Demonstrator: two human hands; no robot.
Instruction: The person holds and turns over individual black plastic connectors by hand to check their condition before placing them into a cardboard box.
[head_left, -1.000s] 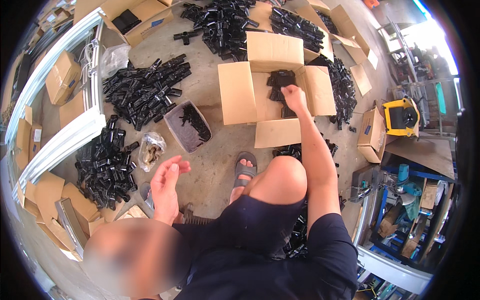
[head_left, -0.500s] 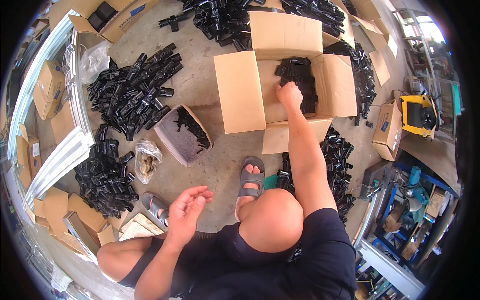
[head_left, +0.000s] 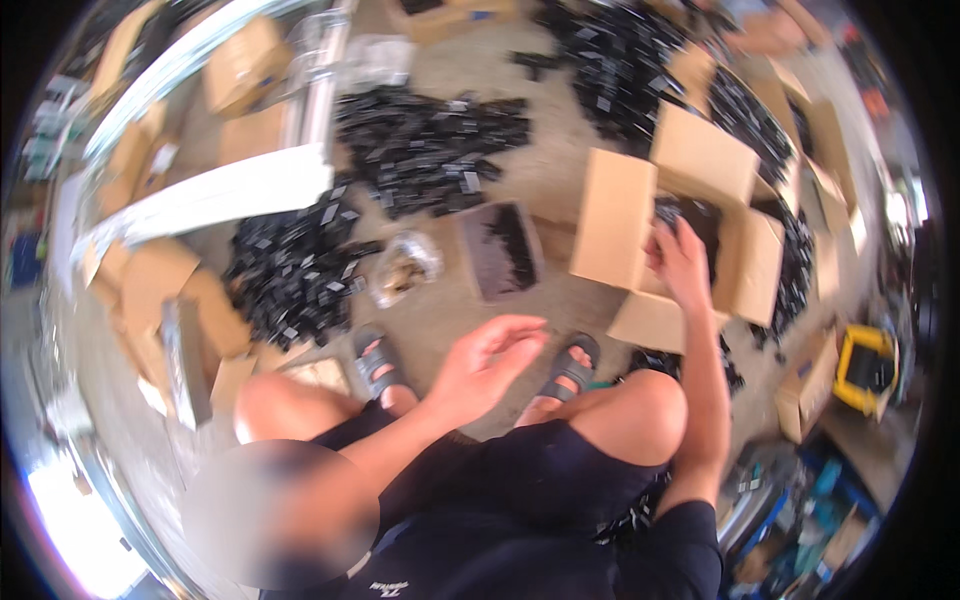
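Note:
My right hand (head_left: 682, 264) is over the near side of an open cardboard box (head_left: 613, 218), smeared a little by motion. Its fingers look apart, with nothing visible between them. Black plastic parts (head_left: 706, 228) lie inside the box, partly hidden behind the hand. In front of my knees, my left hand (head_left: 487, 365) hovers with fingers stretched out and holds nothing. Beyond it stands a shallow grey tray (head_left: 481, 262) with small black pieces (head_left: 515, 248) along its right side. A clear plastic bag (head_left: 408, 268) with brownish contents sits left of the tray.
Heaps of black pipe-like fittings lie at the left (head_left: 295, 270), far middle (head_left: 425, 145) and far right (head_left: 615, 75). White metal profiles (head_left: 230, 190) project from the left. A yellow-framed object (head_left: 865, 370) stands at right. Another person's bare limb (head_left: 770, 32) shows at far right.
The view has swung left, so the scene sits farther right. My right hand has drawn back from the black parts and its fingers have loosened. The left hand remains empty.

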